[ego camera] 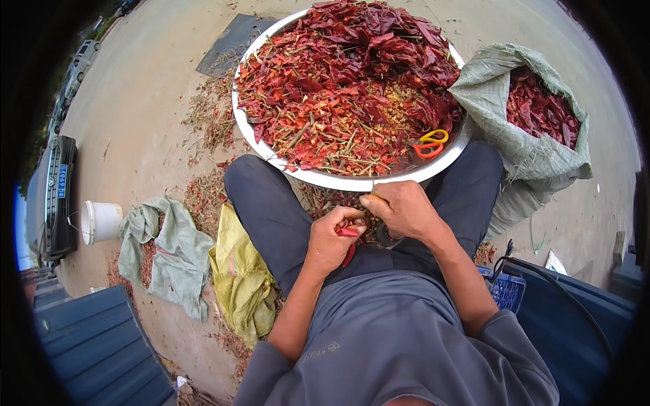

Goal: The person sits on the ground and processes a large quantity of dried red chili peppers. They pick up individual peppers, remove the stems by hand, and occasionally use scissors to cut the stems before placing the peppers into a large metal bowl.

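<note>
My left hand [335, 238] is closed around a few red chili peppers [348, 232] above my lap. Just right of it, my right hand [403, 209] is closed near the basin's front rim, a thin stem-like piece showing at its fingers; whether it holds anything more is hidden. In front of me stands a wide metal basin [330, 180] heaped with dried red chilies [315, 101], cut pieces, stems and seeds. Scissors with one yellow and one red handle loop [430, 143] lie at its right inner edge, their blades not visible.
An open woven sack [528, 152] of red chilies stands right of the basin. Left of my legs lie a yellow woven sack [241, 279] and a pale green one [175, 259], near a white bucket [101, 222]. Stems litter the ground. A blue basket [508, 291] is at my right.
</note>
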Available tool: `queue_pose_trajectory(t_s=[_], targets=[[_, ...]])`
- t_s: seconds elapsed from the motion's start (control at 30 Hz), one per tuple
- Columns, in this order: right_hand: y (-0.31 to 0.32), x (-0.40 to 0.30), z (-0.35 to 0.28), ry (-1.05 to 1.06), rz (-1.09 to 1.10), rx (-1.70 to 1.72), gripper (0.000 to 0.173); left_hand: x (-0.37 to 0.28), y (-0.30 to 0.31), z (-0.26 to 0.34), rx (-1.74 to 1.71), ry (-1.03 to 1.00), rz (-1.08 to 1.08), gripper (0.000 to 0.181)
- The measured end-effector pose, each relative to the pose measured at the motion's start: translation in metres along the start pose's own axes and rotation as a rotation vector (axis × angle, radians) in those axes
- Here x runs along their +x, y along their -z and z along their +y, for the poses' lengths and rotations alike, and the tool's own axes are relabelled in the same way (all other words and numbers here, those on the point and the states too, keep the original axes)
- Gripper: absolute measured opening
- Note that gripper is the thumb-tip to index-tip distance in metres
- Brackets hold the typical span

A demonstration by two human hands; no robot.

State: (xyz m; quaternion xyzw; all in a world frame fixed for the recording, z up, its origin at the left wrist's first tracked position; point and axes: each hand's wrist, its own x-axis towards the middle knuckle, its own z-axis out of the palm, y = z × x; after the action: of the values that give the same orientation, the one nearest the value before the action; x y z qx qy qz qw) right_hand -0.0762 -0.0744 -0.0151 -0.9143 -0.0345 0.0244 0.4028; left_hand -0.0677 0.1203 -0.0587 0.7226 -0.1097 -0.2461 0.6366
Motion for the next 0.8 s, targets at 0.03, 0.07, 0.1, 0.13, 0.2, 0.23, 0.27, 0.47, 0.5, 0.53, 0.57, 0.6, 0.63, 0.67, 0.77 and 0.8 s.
queue_pose_trajectory(t_s=[0.03, 0.07, 0.1, 0.13, 0.2, 0.23, 0.27, 0.47, 0.5, 0.53, 0.57, 0.6, 0.63, 0.67, 0.77, 0.8], targets=[[0.005, -0.002, 0.000, -0.082, -0.145, -0.021, 0.026, 0.000, 0.003, 0.002, -0.030, 0.001, 0.036, 0.024], [0.002, -0.005, 0.008, 0.068, -0.117, -0.102, 0.025, -0.001, 0.006, 0.005, 0.001, -0.011, 0.073, 0.025], [-0.002, -0.009, 0.015, 0.216, -0.081, -0.186, 0.025, 0.002, 0.006, 0.007, -0.042, -0.028, 0.097, 0.026], [-0.005, -0.013, 0.020, 0.365, -0.046, -0.269, 0.026, 0.004, 0.006, 0.008, -0.084, -0.046, 0.122, 0.026], [-0.013, -0.019, 0.018, 0.210, -0.114, 0.085, 0.031, 0.006, 0.008, 0.006, -0.148, -0.043, 0.119, 0.026], [-0.016, -0.020, 0.012, 0.129, -0.148, 0.262, 0.034, 0.007, 0.008, 0.004, -0.179, -0.036, 0.112, 0.027], [-0.017, -0.021, 0.004, 0.078, -0.118, 0.345, 0.025, 0.007, 0.007, 0.004, -0.211, -0.029, 0.106, 0.027], [-0.034, -0.019, 0.010, 0.153, -0.020, 0.321, 0.019, 0.013, 0.005, -0.004, -0.537, 0.203, 0.063, 0.024], [-0.030, -0.016, 0.012, 0.178, -0.082, 0.334, 0.022, 0.011, 0.009, -0.010, -0.575, 0.251, 0.040, 0.023], [-0.021, -0.008, 0.013, 0.234, -0.181, 0.259, 0.025, 0.008, 0.011, -0.011, -0.537, 0.257, 0.054, 0.019], [-0.007, 0.002, 0.018, 0.290, -0.280, 0.183, 0.029, 0.006, 0.012, -0.013, -0.513, 0.237, 0.058, 0.019], [0.003, 0.013, 0.025, 0.222, -0.267, 0.118, 0.035, 0.004, 0.011, -0.019, -0.491, 0.218, 0.058, 0.018], [0.012, 0.026, 0.031, 0.141, -0.214, 0.070, 0.034, 0.003, 0.012, -0.021, -0.467, 0.199, 0.064, 0.018], [0.023, 0.041, 0.043, 0.091, -0.174, -0.082, 0.030, 0.002, 0.011, -0.019, -0.467, 0.198, 0.069, 0.017], [0.039, 0.082, 0.097, -0.127, -0.139, -0.618, 0.015, 0.006, 0.015, -0.020, -0.460, 0.171, 0.068, 0.021], [0.041, 0.094, 0.130, -0.162, -0.246, -0.771, 0.019, 0.009, 0.014, -0.017, -0.456, 0.157, 0.064, 0.022]])
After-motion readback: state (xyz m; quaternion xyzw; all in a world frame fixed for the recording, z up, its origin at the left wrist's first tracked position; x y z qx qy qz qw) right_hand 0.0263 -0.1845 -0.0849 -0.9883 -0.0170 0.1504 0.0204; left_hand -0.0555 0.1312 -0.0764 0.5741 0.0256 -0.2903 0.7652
